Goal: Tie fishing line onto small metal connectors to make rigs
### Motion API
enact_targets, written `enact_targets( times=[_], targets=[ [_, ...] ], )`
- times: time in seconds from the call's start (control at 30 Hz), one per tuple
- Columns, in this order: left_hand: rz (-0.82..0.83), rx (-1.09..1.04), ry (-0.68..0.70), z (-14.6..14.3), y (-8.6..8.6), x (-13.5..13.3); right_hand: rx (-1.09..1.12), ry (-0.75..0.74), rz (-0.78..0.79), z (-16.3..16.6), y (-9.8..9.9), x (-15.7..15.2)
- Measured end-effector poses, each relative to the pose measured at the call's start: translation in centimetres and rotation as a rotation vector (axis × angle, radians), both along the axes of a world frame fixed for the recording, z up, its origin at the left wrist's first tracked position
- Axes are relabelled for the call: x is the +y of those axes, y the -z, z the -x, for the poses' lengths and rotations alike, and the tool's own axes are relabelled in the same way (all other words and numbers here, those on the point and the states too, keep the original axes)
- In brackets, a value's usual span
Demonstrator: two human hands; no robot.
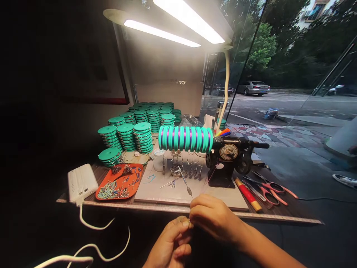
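Observation:
My left hand [174, 240] and my right hand [213, 217] meet just in front of the table edge. Both are closed, thumb and fingertips pinching a very thin fishing line; its exact ends are hidden by the fingers. Right above my right hand a small grey sinker [189, 191] hangs slanted over the board, joined to a beaded piece of tackle. Behind it stands a black hand-cranked winder [228, 152] with a round dial. Turquoise foam rings [182, 138] with purple bands between them sit in a row on its shaft, and several small weights [195, 174] dangle below.
An orange tray [136, 165] of small tackle parts lies left, beside a white power bank [82, 182] with a cable. Stacks of green spools [142, 137] stand behind. Scissors [270, 197] and a red-yellow stick [248, 194] lie right. A lamp [192, 22] hangs overhead.

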State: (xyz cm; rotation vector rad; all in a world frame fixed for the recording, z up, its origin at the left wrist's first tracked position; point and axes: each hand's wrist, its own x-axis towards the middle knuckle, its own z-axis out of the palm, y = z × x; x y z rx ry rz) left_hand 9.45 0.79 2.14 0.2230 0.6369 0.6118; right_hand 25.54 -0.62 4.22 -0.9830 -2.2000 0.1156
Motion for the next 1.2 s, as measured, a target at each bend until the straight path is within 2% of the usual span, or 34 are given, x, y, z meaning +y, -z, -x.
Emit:
enact_targets(
  times=[0.2,0.3,0.37,0.43,0.5,0.57,0.63,0.8,0.9,1.03,1.13,1.2],
  targets=[
    [0.011,-0.032,0.028,-0.2,0.3,0.1,0.025,0.058,-0.097,0.3,0.4,-0.9],
    [0.000,0.016,0.029,-0.2,0.4,0.0,0.180,0.160,-0.141,0.5,1.3,-2.5],
    [-0.016,0.064,0.023,-0.3,0.4,-0.2,0.381,0.292,-0.003,1.0,2.2,-3.7],
    [-0.052,0.109,0.011,-0.4,0.3,-0.5,0.599,0.403,0.274,1.9,3.3,-4.6],
    [-0.111,0.136,0.014,-0.5,0.3,-0.6,0.837,0.433,0.589,3.2,4.6,-5.0],
    [-0.202,0.142,0.033,-0.6,0.6,-0.7,1.091,0.411,0.803,4.5,6.0,-5.0],
    [-0.308,0.145,0.041,-0.7,1.2,-0.7,1.306,0.378,0.885,5.7,7.1,-4.8],
    [-0.470,0.202,0.018,-0.9,2.6,-0.8,1.580,0.345,0.869,7.6,8.0,-3.9],
    [-0.499,0.223,0.008,-0.9,2.5,-0.9,1.655,0.252,0.895,7.6,8.0,-3.6],
    [-0.451,0.209,0.101,-0.8,1.8,-0.8,1.621,0.110,1.031,6.1,8.0,-3.7],
    [-0.459,0.240,0.160,-0.6,1.1,-0.4,1.405,0.144,1.036,4.4,7.1,-4.2],
    [-0.628,0.347,0.124,-0.4,0.4,-0.3,1.090,0.200,0.963,3.4,5.8,-5.0]
  ],
)
